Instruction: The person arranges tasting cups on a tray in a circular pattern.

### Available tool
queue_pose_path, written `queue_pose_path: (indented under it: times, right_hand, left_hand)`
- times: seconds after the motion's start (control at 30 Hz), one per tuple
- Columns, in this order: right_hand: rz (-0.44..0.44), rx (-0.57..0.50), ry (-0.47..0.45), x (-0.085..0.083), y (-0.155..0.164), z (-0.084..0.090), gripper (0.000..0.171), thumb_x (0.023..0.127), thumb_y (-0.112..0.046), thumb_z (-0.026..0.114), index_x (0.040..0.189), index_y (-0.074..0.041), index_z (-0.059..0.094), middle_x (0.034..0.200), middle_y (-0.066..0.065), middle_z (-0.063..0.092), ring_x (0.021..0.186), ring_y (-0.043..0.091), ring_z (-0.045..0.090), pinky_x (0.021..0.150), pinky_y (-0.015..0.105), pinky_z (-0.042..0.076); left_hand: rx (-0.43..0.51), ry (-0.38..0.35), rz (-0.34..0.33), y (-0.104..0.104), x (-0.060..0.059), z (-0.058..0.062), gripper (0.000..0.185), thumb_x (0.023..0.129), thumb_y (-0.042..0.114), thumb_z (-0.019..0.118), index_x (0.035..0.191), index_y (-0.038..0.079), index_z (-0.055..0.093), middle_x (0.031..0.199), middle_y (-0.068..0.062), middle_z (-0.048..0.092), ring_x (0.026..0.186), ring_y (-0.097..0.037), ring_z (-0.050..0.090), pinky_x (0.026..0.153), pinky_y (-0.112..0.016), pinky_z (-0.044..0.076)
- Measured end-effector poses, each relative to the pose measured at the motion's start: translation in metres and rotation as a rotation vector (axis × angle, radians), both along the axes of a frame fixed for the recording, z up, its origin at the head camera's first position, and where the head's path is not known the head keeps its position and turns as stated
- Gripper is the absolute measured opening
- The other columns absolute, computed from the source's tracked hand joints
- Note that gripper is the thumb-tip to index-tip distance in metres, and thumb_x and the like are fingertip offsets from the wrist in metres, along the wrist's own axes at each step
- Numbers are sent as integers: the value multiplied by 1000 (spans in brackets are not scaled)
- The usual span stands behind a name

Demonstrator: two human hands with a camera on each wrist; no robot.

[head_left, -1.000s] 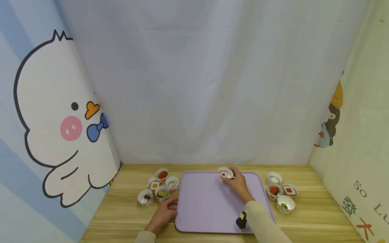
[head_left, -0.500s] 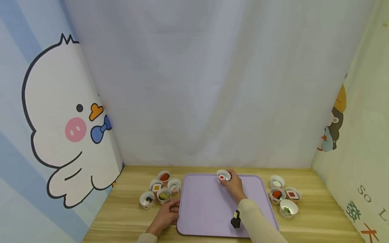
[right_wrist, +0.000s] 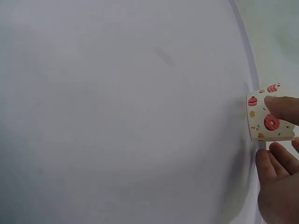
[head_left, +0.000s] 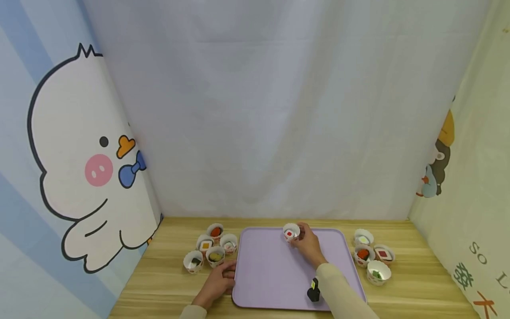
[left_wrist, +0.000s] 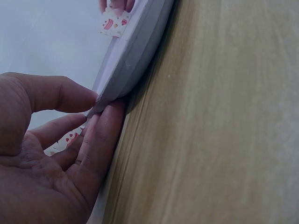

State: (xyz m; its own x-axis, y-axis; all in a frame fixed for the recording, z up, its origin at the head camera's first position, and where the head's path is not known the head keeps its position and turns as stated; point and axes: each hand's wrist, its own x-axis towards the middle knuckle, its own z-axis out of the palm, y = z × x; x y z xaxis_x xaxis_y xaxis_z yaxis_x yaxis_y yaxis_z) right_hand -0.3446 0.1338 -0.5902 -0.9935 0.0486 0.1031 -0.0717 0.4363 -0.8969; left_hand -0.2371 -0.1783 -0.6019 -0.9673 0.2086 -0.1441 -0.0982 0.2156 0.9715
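My right hand grips a small paper baking cup over the back part of the lilac tray. Inside the cup lies a white piece with a red centre, like a sushi roll. In the right wrist view, thumb and fingers hold the printed cup by its side, near the tray's raised rim. My left hand is at the tray's left edge. The left wrist view has its thumb on the tray rim and the fingers beneath, pinching it.
Several filled paper cups cluster left of the tray on the wooden table. More cups stand to its right. A black wrist device shows by the right sleeve. A pale curtain hangs behind the table.
My right hand has moved slightly left with the cup over the tray. The left hand keeps its place at the tray edge. The head view has shifted a little.
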Motion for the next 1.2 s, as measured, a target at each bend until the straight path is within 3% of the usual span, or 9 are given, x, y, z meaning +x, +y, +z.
queue_pose_path:
  times: [0.1, 0.27, 0.67, 0.9, 1.1, 1.2]
  right_hand:
    - [9, -47, -3, 2, 5, 5, 68, 75, 5, 74, 137, 4, 45, 134, 27, 55, 124, 42, 55, 101, 48, 49]
    - [2, -70, 0, 6, 14, 21, 69, 79, 4, 74, 140, 3, 43, 141, 26, 50, 134, 41, 46, 108, 50, 43]
    - [38, -39, 55, 23, 39, 69, 65, 84, -4, 73, 141, -3, 43, 144, 21, 49, 135, 37, 46, 107, 49, 44]
    - [33, -55, 103, 38, 61, 83, 64, 84, -5, 73, 140, -3, 43, 143, 19, 50, 135, 36, 47, 107, 47, 44]
    - [15, -58, 155, 51, 79, 90, 63, 84, -2, 73, 139, -1, 43, 141, 20, 51, 133, 36, 49, 106, 47, 45]
    - [-4, -54, 171, 58, 87, 93, 63, 84, -3, 73, 140, -1, 43, 140, 19, 52, 131, 35, 50, 104, 39, 48]
  left_hand:
    - [-13, -32, 23, 2, -1, -2, 70, 73, -6, 59, 141, -7, 45, 121, -22, 56, 92, -16, 60, 61, -36, 58]
    - [-30, -43, 35, 2, -3, -7, 69, 74, -8, 58, 142, -8, 43, 121, -24, 56, 91, -17, 60, 60, -37, 58]
    - [-27, -45, 43, 3, 0, -2, 69, 74, -7, 58, 142, -7, 43, 122, -24, 58, 91, -17, 61, 61, -35, 57]
    - [-29, -57, 44, 3, -2, -5, 70, 74, -8, 58, 143, -8, 42, 122, -26, 57, 90, -18, 62, 60, -35, 57]
    - [-1, -53, 40, 4, 1, -1, 71, 74, -6, 58, 143, -6, 43, 122, -23, 59, 90, -16, 62, 61, -35, 58]
    - [2, -53, 42, 3, 1, 0, 71, 74, -6, 59, 143, -6, 43, 121, -22, 59, 90, -16, 62, 61, -35, 58]
